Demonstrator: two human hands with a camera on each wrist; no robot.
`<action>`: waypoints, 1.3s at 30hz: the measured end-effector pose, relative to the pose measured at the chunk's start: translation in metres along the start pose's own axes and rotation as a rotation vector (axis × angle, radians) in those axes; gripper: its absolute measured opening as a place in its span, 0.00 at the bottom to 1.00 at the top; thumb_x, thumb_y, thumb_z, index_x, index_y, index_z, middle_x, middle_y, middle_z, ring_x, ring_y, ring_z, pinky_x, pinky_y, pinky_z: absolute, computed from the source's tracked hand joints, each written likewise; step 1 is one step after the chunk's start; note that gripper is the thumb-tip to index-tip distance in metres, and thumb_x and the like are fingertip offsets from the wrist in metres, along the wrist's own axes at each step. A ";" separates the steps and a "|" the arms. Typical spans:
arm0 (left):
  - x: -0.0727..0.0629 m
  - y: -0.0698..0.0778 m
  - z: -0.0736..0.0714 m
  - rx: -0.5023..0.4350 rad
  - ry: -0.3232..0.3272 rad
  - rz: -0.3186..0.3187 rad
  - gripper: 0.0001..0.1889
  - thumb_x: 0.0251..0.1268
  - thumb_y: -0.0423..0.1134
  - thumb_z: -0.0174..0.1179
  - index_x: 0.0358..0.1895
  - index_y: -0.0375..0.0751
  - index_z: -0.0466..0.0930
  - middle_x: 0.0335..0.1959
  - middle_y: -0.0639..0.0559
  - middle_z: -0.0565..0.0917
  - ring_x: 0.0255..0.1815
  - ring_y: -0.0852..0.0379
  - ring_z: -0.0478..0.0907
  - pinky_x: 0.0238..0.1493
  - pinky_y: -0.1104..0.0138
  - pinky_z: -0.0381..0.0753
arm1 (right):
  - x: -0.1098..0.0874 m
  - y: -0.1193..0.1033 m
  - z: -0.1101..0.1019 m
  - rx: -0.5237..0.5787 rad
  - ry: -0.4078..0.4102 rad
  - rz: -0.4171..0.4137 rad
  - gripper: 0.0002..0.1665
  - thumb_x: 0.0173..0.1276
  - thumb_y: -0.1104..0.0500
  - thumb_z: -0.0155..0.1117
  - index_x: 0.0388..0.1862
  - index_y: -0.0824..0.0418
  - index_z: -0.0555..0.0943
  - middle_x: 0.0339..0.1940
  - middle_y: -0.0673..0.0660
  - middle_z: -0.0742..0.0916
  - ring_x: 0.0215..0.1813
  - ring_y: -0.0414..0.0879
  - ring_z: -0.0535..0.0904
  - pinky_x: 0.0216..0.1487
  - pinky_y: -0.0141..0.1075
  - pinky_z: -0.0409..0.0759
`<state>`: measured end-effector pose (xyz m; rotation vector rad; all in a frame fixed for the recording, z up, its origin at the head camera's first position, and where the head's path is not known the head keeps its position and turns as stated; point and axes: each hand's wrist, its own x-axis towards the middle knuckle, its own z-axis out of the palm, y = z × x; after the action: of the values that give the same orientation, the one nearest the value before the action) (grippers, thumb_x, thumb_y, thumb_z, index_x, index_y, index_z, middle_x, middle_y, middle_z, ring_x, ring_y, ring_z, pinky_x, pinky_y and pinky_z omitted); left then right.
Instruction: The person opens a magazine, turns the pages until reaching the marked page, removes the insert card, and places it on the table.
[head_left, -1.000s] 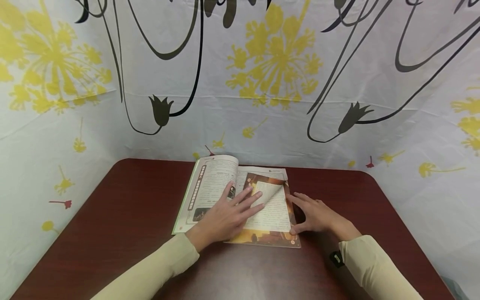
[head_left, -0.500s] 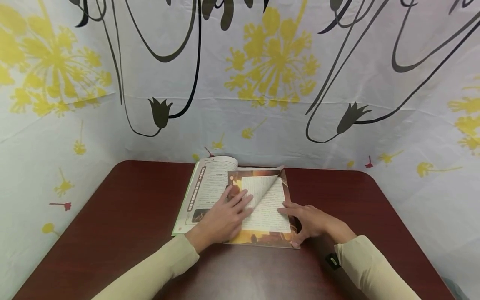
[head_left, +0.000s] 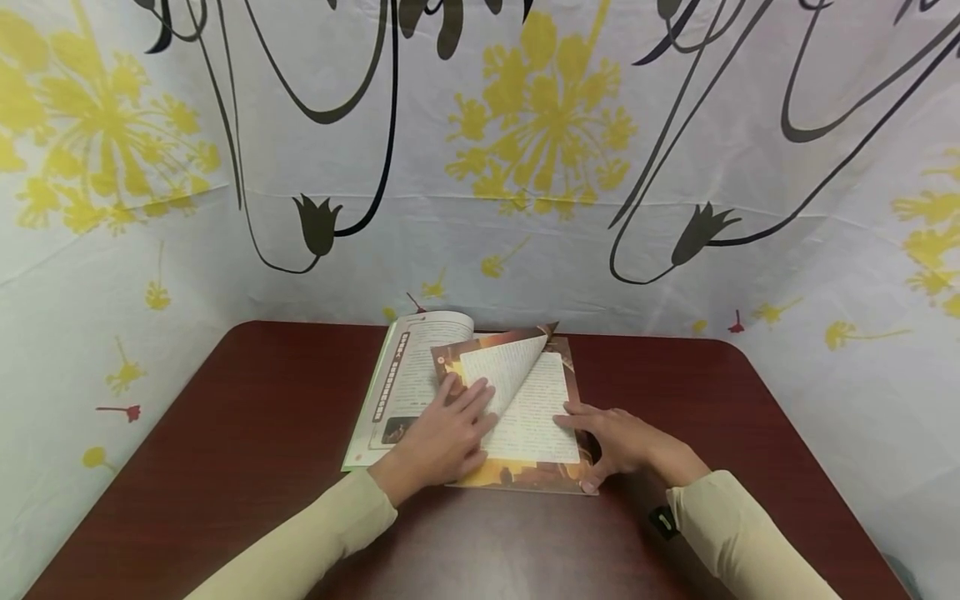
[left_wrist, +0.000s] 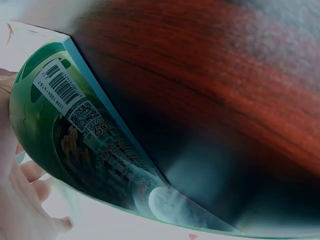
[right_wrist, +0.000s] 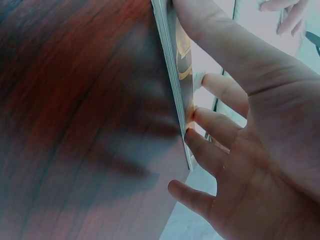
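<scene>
An open magazine [head_left: 531, 479] lies on the table. One page [head_left: 501, 363] is partly turned over to the left, its top corner curling up. My left hand [head_left: 442, 435] rests with spread fingers on that page, over the middle of the spread. At the right edge, my right hand [head_left: 626, 443] touches the right-hand page with its fingertips, and its thumb lies near the bottom corner. In the left wrist view the green back cover [left_wrist: 92, 132] shows a barcode and bends upward. The right wrist view shows extended right fingers [right_wrist: 212, 155] against the magazine's edge [right_wrist: 172, 75].
The dark red-brown table [head_left: 247, 417] has rounded far corners. Behind it hangs a pale cloth [head_left: 540, 267] printed with yellow flowers and dark stems. A small black device [head_left: 663, 522] sits at the right sleeve's cuff.
The turning page has swung further left, with its top corner now lifted. My left hand has shifted slightly left with it. My right hand has moved slightly left and down along the edge.
</scene>
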<state>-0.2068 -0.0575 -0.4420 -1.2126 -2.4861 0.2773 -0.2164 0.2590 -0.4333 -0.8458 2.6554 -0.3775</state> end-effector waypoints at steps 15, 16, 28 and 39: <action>-0.001 -0.002 0.000 -0.014 0.011 -0.043 0.19 0.60 0.49 0.57 0.52 0.44 0.81 0.73 0.44 0.68 0.76 0.46 0.58 0.67 0.36 0.59 | 0.001 -0.003 0.000 0.047 0.000 0.010 0.60 0.41 0.46 0.85 0.74 0.57 0.69 0.78 0.64 0.65 0.70 0.65 0.69 0.62 0.63 0.69; 0.000 -0.002 0.001 -0.012 0.014 -0.046 0.19 0.59 0.49 0.57 0.51 0.45 0.82 0.72 0.44 0.69 0.76 0.45 0.59 0.66 0.36 0.59 | 0.000 -0.003 0.000 0.049 0.000 0.010 0.60 0.42 0.46 0.85 0.74 0.57 0.69 0.78 0.64 0.65 0.70 0.65 0.69 0.62 0.63 0.68; -0.001 -0.005 -0.001 0.042 0.055 -0.065 0.19 0.52 0.49 0.60 0.45 0.43 0.83 0.69 0.43 0.73 0.75 0.45 0.61 0.66 0.34 0.59 | -0.002 -0.004 -0.001 0.066 -0.004 0.003 0.60 0.42 0.46 0.85 0.75 0.57 0.69 0.78 0.64 0.64 0.70 0.66 0.68 0.61 0.64 0.68; -0.002 -0.008 -0.006 -0.014 -0.107 -0.133 0.20 0.56 0.51 0.55 0.46 0.44 0.84 0.70 0.45 0.72 0.77 0.45 0.58 0.68 0.34 0.53 | -0.002 -0.006 -0.004 0.057 -0.009 0.010 0.60 0.43 0.45 0.84 0.75 0.57 0.68 0.78 0.64 0.64 0.70 0.66 0.68 0.62 0.65 0.67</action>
<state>-0.2091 -0.0639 -0.4341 -1.0575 -2.6511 0.2977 -0.2128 0.2560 -0.4275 -0.8152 2.6268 -0.4434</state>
